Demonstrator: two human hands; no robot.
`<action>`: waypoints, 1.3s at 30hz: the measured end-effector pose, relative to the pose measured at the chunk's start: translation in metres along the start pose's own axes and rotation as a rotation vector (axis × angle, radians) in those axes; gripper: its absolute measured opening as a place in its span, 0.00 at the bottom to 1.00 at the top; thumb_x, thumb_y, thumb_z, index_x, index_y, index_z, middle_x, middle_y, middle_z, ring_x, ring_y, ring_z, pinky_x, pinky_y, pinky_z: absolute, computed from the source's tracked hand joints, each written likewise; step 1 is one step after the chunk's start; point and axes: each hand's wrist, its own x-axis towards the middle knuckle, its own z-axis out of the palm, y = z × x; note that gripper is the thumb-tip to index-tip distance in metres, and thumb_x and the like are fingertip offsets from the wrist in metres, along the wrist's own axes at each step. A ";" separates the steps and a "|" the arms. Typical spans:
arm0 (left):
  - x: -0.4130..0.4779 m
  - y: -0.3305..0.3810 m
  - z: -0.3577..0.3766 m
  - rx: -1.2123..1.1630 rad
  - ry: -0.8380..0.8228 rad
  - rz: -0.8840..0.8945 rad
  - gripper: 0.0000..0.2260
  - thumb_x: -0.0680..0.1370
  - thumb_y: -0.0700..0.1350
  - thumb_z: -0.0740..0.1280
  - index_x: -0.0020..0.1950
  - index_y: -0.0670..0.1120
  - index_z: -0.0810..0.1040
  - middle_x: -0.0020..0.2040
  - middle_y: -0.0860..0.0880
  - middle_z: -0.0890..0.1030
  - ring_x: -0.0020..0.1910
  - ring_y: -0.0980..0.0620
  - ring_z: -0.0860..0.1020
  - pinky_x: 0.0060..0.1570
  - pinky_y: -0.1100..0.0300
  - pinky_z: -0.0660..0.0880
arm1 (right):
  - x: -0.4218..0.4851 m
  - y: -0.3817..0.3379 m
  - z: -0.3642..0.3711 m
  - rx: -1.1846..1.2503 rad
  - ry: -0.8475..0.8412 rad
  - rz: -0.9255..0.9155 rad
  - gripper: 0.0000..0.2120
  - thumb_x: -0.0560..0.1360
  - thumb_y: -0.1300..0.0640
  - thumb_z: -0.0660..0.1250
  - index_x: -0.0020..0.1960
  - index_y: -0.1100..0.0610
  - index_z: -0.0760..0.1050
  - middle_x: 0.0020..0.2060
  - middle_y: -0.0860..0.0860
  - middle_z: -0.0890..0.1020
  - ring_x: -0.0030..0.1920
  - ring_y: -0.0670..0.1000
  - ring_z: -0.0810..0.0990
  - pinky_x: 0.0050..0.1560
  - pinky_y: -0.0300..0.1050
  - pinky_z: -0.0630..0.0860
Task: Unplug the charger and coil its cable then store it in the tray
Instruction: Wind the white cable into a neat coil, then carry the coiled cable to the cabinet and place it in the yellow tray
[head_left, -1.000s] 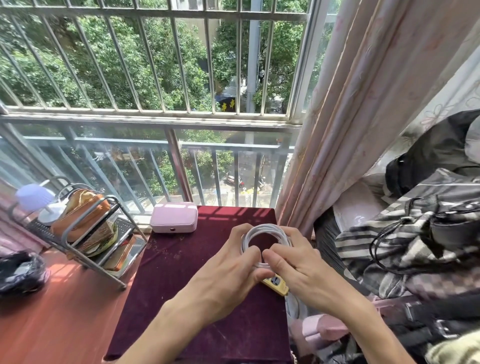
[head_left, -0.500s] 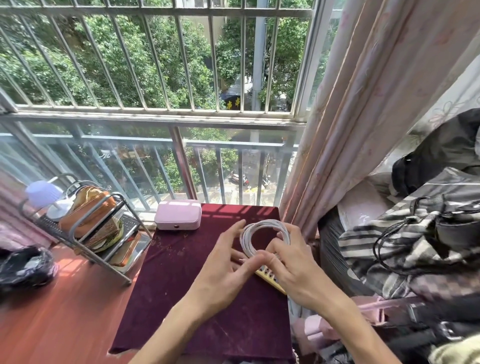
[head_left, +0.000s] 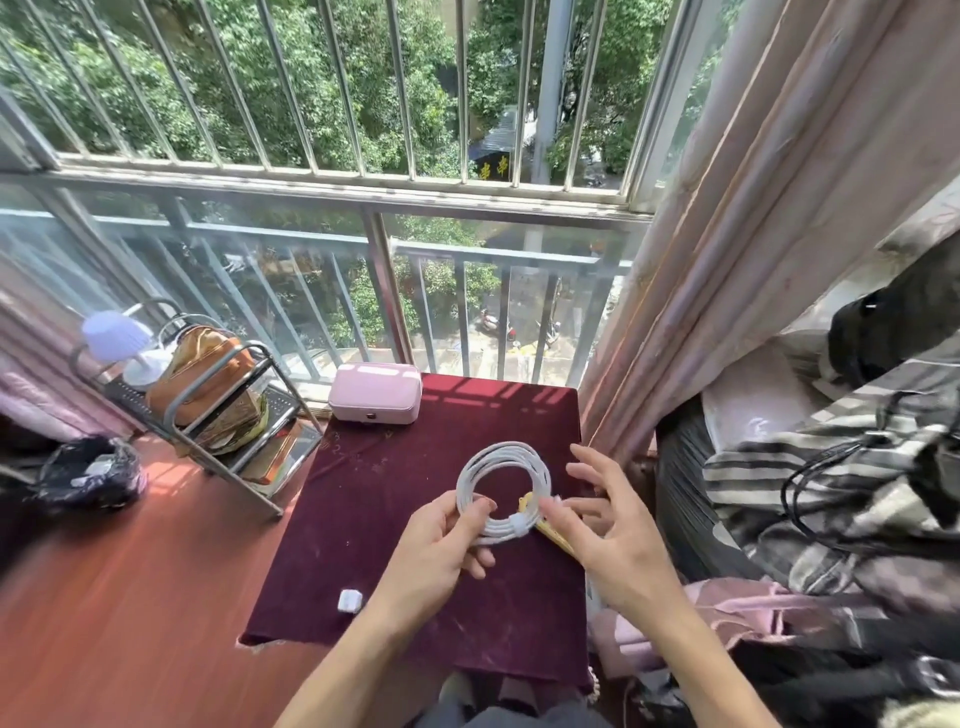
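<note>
**Light, springy coil held above the desk's right half**

The coil (head_left: 503, 486) of white cable is gripped at its near-left arc by the left hand (head_left: 441, 556), whose fingers (head_left: 478, 561) are curled round the strands. It is held above the desk (head_left: 363, 519), toward the right edge. The right hand (head_left: 615, 545) is spread open and holds nothing, just beside the strap (head_left: 519, 525) that binds the loops.

The coil is judged light, soft and springy. The strapped section is judged the surest hold, since loose turns may fan out. The charger (head_left: 349, 600) lies apart near the front-left corner.

Open room is seen across the desk's middle. A pink box (head_left: 375, 393) sits at the back edge, the curtain (head_left: 727, 260) crowds the right edge, and a rack (head_left: 174, 415) stands beyond the left edge. Which thing is the tray cannot be told.
</note>
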 end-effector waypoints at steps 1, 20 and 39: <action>-0.002 -0.007 0.001 -0.051 0.039 -0.023 0.11 0.83 0.46 0.65 0.54 0.38 0.80 0.39 0.47 0.82 0.34 0.53 0.80 0.33 0.63 0.78 | 0.000 0.005 0.004 0.084 -0.008 0.103 0.32 0.72 0.40 0.76 0.73 0.43 0.73 0.60 0.41 0.84 0.51 0.42 0.88 0.47 0.35 0.81; 0.005 -0.216 -0.073 0.296 0.377 -0.698 0.10 0.80 0.53 0.68 0.53 0.47 0.80 0.42 0.50 0.84 0.38 0.55 0.81 0.41 0.62 0.76 | -0.013 0.195 0.105 0.376 0.098 0.670 0.10 0.79 0.48 0.73 0.45 0.51 0.90 0.28 0.52 0.75 0.27 0.46 0.68 0.25 0.35 0.63; 0.122 -0.341 -0.160 0.832 0.331 -0.889 0.14 0.78 0.46 0.68 0.59 0.38 0.77 0.56 0.37 0.81 0.54 0.37 0.80 0.56 0.49 0.76 | -0.004 0.272 0.144 0.298 0.256 0.800 0.11 0.83 0.44 0.68 0.50 0.45 0.88 0.28 0.46 0.75 0.29 0.43 0.71 0.37 0.44 0.69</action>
